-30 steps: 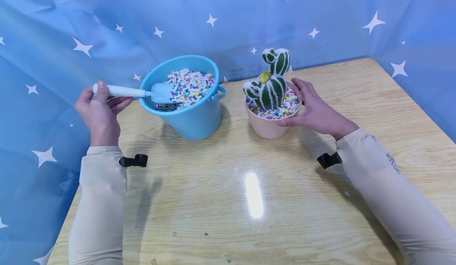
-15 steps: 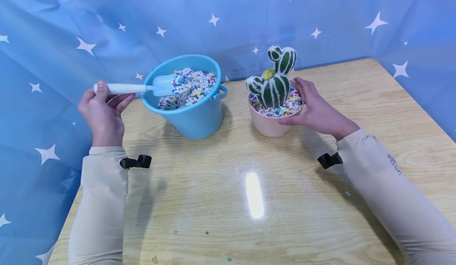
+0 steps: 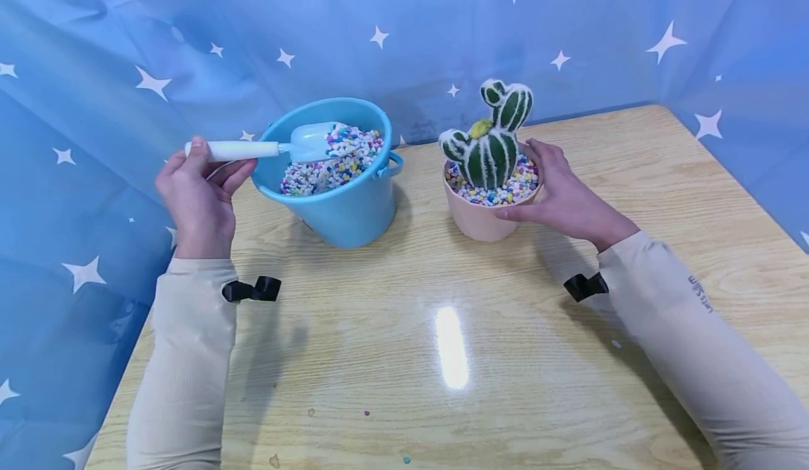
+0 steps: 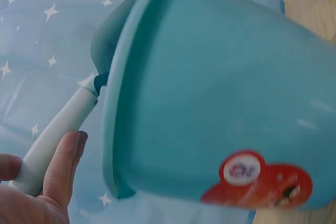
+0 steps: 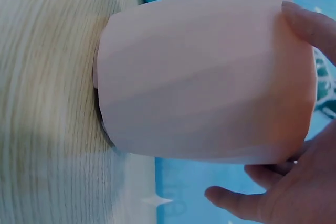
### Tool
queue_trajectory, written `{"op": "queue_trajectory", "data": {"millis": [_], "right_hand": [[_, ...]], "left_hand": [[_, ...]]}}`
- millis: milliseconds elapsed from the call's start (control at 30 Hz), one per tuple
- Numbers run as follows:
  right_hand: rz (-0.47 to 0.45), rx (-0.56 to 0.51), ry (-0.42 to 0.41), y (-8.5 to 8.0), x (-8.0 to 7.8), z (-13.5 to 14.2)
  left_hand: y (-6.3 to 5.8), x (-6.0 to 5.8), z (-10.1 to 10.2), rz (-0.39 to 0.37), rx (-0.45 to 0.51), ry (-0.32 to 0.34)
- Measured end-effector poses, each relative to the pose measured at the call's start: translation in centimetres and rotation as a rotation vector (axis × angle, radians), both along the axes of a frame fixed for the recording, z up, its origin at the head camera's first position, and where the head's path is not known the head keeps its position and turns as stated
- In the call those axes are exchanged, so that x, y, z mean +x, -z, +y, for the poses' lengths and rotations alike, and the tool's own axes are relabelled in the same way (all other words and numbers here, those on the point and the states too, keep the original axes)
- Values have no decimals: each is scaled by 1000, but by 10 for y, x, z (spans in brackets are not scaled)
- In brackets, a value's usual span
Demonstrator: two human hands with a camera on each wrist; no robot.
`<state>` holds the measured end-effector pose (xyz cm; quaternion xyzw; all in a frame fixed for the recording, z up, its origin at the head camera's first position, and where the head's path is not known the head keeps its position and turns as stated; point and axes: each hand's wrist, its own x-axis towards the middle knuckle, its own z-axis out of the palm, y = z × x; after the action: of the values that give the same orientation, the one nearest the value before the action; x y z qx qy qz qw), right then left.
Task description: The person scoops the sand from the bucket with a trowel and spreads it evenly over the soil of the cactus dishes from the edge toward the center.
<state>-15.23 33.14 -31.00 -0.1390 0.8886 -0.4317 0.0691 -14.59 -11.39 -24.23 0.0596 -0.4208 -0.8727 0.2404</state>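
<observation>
My left hand (image 3: 204, 199) pinches the white handle of a small shovel (image 3: 311, 142) with a pale blue scoop. Colourful pebbles lie at the scoop's tip, over the opening of a blue bucket (image 3: 350, 217). More multicoloured pebbles (image 3: 322, 176) fill part of the bucket. The left wrist view shows the bucket's side with a red sticker (image 4: 257, 179), the scoop rising above its rim. My right hand (image 3: 565, 196) grips the rim of a pink pot (image 5: 205, 77), thumb in front and fingers behind. In the pot a green cactus (image 3: 489, 157) with white fuzz stands among similar pebbles.
Both containers stand toward the back of a wooden table (image 3: 354, 343). A blue curtain (image 3: 430, 34) with white stars hangs behind and to the sides. A few stray pebbles (image 3: 406, 460) lie near the front.
My left hand has moved right and up, raising the shovel out of the bucket's pebbles with some on it. The cactus leans slightly further right; my right hand keeps its grip on the pot.
</observation>
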Motion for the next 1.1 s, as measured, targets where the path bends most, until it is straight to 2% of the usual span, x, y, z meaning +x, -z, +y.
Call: {"op": "queue_trajectory", "data": {"millis": [233,467,667,1100], "right_hand": [[40,21,47,3,1,-5],[25,-4,15,2,2,-3],[56,14,42,3,3,-4],[73,-4,37,5,3,-2]], "left_hand": [[-5,2,21,19,-56,47],[-7,0,40,22,-102,99],[-7,-1,53,19,-135,134],[-7,-3,80,-22,-224,203]]}}
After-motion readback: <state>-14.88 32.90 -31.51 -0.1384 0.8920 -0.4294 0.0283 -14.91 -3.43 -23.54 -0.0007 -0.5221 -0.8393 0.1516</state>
